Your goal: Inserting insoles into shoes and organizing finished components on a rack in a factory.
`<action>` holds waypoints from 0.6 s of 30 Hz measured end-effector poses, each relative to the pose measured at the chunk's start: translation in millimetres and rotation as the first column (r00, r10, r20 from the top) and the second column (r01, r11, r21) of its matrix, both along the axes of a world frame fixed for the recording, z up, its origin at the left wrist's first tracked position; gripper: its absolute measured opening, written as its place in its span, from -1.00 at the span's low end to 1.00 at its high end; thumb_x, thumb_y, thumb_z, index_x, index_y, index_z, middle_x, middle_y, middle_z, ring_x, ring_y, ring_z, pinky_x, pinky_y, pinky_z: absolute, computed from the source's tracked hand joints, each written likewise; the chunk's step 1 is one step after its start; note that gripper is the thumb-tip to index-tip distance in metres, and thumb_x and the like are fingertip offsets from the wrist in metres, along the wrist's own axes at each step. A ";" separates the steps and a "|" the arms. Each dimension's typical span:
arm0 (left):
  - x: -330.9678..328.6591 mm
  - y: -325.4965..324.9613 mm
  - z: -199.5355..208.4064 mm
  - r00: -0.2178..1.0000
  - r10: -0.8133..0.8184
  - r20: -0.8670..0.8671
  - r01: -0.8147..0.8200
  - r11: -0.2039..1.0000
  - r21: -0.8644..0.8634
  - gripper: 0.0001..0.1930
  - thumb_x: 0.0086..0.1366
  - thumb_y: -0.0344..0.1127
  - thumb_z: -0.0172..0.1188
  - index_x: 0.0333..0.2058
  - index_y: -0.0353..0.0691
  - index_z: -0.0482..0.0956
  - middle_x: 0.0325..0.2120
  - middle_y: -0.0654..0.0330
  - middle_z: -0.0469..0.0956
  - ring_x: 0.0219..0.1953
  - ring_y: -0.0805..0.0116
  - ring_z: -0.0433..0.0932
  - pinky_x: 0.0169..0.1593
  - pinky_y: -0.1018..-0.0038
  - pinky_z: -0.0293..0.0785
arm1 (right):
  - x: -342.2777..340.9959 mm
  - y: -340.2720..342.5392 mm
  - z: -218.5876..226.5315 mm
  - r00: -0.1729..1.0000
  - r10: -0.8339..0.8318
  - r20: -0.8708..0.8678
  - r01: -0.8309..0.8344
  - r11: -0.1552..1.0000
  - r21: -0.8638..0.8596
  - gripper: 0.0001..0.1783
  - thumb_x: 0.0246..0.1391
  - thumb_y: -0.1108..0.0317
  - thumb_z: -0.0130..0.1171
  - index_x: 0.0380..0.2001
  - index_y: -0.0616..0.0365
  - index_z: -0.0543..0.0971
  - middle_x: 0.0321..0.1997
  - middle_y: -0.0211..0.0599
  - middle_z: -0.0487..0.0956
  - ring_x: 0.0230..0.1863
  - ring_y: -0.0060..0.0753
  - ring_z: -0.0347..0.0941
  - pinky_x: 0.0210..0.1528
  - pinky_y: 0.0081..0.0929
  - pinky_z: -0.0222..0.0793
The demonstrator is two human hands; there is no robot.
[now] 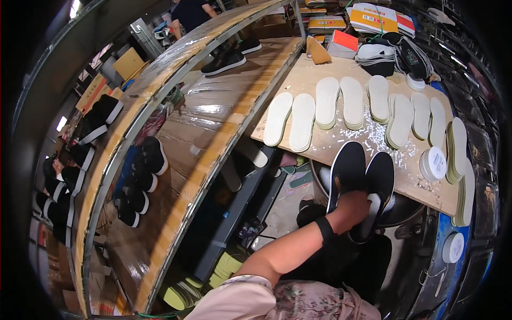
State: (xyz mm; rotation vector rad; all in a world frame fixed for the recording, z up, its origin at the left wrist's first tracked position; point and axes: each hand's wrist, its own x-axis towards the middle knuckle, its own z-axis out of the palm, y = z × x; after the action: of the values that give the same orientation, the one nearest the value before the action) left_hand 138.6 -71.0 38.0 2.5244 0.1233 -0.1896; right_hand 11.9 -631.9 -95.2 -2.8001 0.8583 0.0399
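Observation:
My left hand (353,207), with a dark band at its wrist, is closed at the heel ends of two black slip-on shoes with white sole edges. The left shoe (348,166) and the right shoe (380,173) lie side by side, toes away from me, over the near edge of the wooden table (306,80). A pale insole shows inside the right shoe's opening. My fingers are partly hidden by the shoes. My right hand does not show. Beyond the shoes, stacked cream insoles (327,101) stand in a row, with small white bits (368,136) scattered among them.
At the table's right are white round spools (433,162) and taller insole stacks (456,149). Shoe uppers (376,57) are piled at the back. A plastic-covered rack (202,122) on the left bears black shoes (153,156). Another person (192,15) stands far off.

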 end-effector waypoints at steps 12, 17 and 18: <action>-18.0 18.7 10.1 0.997 -0.048 0.068 0.044 0.997 0.060 -0.77 0.16 -0.32 -0.10 -0.31 -0.31 0.46 -0.48 -0.13 0.51 -0.41 -0.07 0.51 -0.38 0.11 0.39 | -88.2 -42.9 9.7 0.909 -0.382 0.165 0.220 0.777 0.589 -0.37 -0.22 0.50 0.03 0.06 0.29 0.27 -0.11 -0.19 0.47 -0.12 -0.25 0.39 -0.04 -0.46 0.25; -61.6 64.3 26.0 0.859 -0.162 0.486 0.344 0.885 -0.312 -0.58 0.07 -0.39 0.09 -0.05 -0.30 0.40 -0.40 -0.08 0.55 -0.27 0.10 0.55 -0.18 0.38 0.43 | -87.2 71.2 89.3 0.769 -0.532 0.354 -0.219 0.300 0.928 -0.31 -0.24 0.35 0.09 0.10 0.05 0.27 -0.21 -0.47 0.35 -0.28 -0.63 0.28 -0.34 -0.69 0.16; -69.8 70.6 35.4 0.869 -0.137 0.476 0.389 0.784 -0.484 -0.63 0.06 -0.45 0.11 -0.09 -0.34 0.44 -0.33 0.06 0.57 -0.23 0.32 0.55 -0.14 0.46 0.41 | -65.4 156.9 165.9 0.788 -0.458 0.411 -0.351 0.213 0.912 -0.33 -0.19 0.36 0.10 0.10 0.08 0.25 -0.39 -0.47 0.34 -0.45 -0.67 0.25 -0.49 -0.70 0.10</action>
State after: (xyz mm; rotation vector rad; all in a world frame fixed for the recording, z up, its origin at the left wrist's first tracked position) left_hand 68.9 -0.4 73.4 1.9079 -0.4198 0.1897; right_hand -53.5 -475.0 70.8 -1.3049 0.4341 -0.2591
